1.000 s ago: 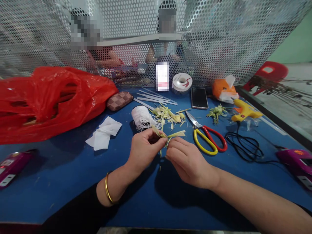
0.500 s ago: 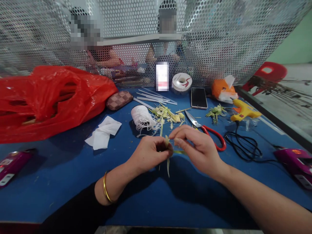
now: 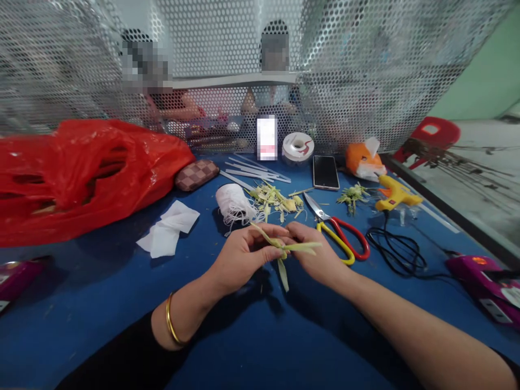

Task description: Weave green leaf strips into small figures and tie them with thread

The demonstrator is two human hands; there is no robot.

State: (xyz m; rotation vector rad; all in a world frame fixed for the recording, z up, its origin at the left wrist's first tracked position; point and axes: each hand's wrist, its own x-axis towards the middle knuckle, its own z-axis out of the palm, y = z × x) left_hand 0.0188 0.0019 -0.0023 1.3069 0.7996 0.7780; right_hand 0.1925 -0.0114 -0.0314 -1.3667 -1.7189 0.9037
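Observation:
Pinched between the thumb and fingers of my left hand is a pale green leafy sprig, its narrow blades pointing several ways. My right hand is closed against the sprig from the other side, with its fingertips partly hidden behind the blades. Just beyond the hands lies a pile of yellow-green plant scraps. To its left is a bundle of white thread. Scissors with one red and one yellow handle rest open beyond my right hand.
A red plastic bag, checked pouch and white tissue are at left. Behind are white strips, a ribbon spool and a phone. A yellow glue gun trails black cable at right. People sit beyond the perforated screen.
The sprig has turned, so its blades now spread across the front of my fingers. My right hand has dropped and moved left against it. The whole view has shifted slightly.

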